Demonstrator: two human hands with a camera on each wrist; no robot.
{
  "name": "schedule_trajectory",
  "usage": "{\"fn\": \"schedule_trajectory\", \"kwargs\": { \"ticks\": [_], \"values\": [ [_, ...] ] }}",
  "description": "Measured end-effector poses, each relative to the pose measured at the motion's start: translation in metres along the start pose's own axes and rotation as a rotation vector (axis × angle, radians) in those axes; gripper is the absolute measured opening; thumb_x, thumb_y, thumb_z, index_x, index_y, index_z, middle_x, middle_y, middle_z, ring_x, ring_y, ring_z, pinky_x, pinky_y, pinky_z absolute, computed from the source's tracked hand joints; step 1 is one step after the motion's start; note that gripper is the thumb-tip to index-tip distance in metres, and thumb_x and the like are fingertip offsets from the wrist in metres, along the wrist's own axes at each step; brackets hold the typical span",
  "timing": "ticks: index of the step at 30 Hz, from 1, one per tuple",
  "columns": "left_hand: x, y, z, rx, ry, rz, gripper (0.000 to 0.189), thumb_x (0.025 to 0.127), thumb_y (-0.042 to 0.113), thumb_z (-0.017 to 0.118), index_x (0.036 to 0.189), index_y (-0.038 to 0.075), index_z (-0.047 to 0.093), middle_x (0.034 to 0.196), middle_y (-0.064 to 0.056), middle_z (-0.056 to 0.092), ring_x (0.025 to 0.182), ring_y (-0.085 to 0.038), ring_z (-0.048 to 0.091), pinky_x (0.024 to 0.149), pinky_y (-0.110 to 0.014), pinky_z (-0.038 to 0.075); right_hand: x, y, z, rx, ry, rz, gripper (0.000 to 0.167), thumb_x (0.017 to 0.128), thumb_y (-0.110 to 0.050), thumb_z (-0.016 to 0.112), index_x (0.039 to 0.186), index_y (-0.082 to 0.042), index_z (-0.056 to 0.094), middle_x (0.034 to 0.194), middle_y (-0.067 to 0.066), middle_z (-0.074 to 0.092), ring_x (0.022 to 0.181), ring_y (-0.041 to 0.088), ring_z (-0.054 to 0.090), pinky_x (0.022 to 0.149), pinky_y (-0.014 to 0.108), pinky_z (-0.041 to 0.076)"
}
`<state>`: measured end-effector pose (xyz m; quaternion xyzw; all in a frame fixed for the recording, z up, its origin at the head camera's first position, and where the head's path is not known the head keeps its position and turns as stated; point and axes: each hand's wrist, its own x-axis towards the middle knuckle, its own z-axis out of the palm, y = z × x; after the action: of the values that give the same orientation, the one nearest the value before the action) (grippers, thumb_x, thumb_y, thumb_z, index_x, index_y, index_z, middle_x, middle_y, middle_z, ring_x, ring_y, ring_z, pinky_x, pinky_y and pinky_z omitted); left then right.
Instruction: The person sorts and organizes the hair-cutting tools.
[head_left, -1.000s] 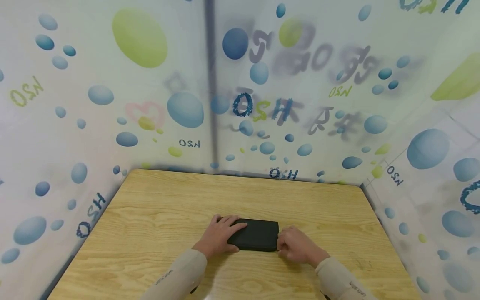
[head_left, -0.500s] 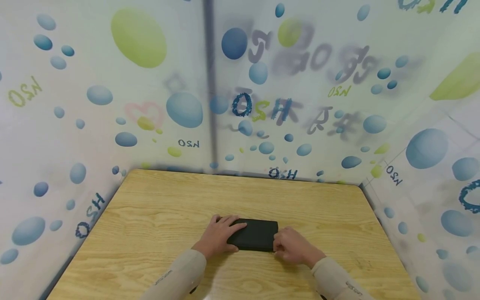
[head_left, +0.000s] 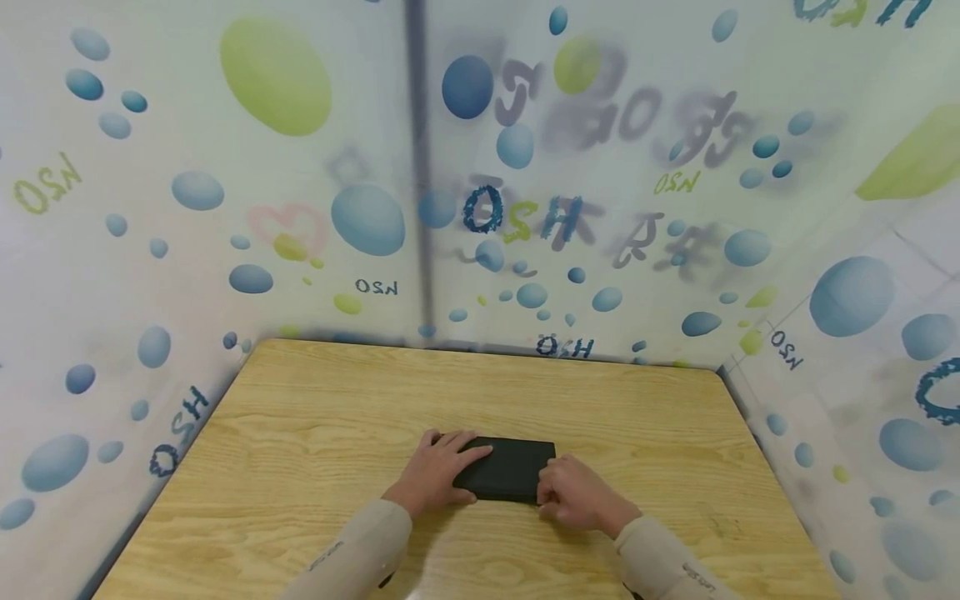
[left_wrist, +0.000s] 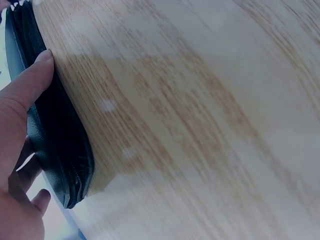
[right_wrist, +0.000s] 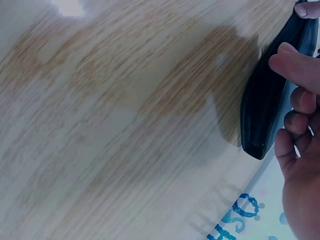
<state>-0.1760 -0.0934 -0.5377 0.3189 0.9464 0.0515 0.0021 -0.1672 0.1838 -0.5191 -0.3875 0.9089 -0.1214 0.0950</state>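
Observation:
A flat black zippered case [head_left: 508, 471] lies on the wooden table in the head view. My left hand [head_left: 432, 473] holds its left end, fingers spread over the top and thumb on the near side. In the left wrist view the zipper [left_wrist: 75, 175] runs along the case's side, under that thumb. My right hand [head_left: 577, 493] is at the near right corner, its fingers curled. It pinches at the zipper there; the pull is hidden behind thumb and finger. The right wrist view has the thumb [right_wrist: 295, 65] over the case's side.
The wooden table [head_left: 337, 400] extends around the case on all sides. Behind it and to both sides hang pale curtain walls [head_left: 645, 50] with blue and green dots and lettering.
My right hand has slid left from the case's right end, along its near edge. The left hand and the case keep their places.

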Motion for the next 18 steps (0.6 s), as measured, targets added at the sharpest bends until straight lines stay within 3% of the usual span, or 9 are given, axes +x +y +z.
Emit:
{"fn": "schedule_trajectory", "kwargs": {
  "ticks": [11,18],
  "values": [
    [0.000,-0.001,0.000,-0.007,-0.003,-0.002,0.078,0.080,0.060,0.069,0.148,0.035,0.040,0.152,-0.002,0.043,0.136,-0.022,0.046,0.106,-0.050,0.035,0.007,-0.006,0.004,-0.001,0.038,-0.041,0.016,0.081,-0.022,0.076,0.068,-0.022,0.068,0.065,-0.018,0.049,0.064,-0.001,0.038,0.066,0.018,0.032],
    [0.000,0.000,-0.001,-0.001,-0.009,-0.004,0.079,0.080,0.061,0.068,0.148,0.036,0.039,0.153,-0.002,0.042,0.136,-0.022,0.046,0.105,-0.050,0.035,0.014,-0.011,0.005,-0.003,0.004,-0.036,0.016,0.083,-0.023,0.074,0.069,-0.023,0.068,0.065,-0.017,0.048,0.063,0.000,0.038,0.064,0.018,0.028]
  ]
}}
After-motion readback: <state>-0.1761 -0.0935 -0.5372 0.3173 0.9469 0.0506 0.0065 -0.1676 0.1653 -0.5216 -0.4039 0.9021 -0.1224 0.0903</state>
